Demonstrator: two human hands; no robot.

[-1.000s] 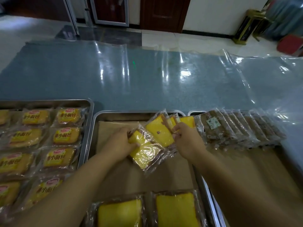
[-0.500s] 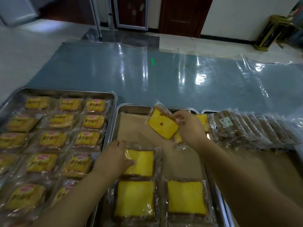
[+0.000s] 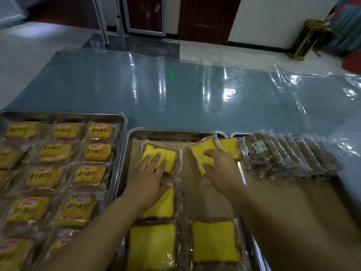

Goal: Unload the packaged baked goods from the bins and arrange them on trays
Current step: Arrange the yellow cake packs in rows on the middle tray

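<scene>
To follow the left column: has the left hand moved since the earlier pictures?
Yes. The left hand moved toward the middle tray's far rim, now pressing the farthest cake packet.

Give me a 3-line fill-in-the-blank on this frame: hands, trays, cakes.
1. The left hand lies flat on a wrapped yellow cake slice in the ____ tray.
2. The right hand holds a wrapped yellow slice above the tray's ____ paper liner.
3. The left tray holds labelled small breads, each label printed mainly in ____.

Missing words: middle; brown; yellow
</scene>
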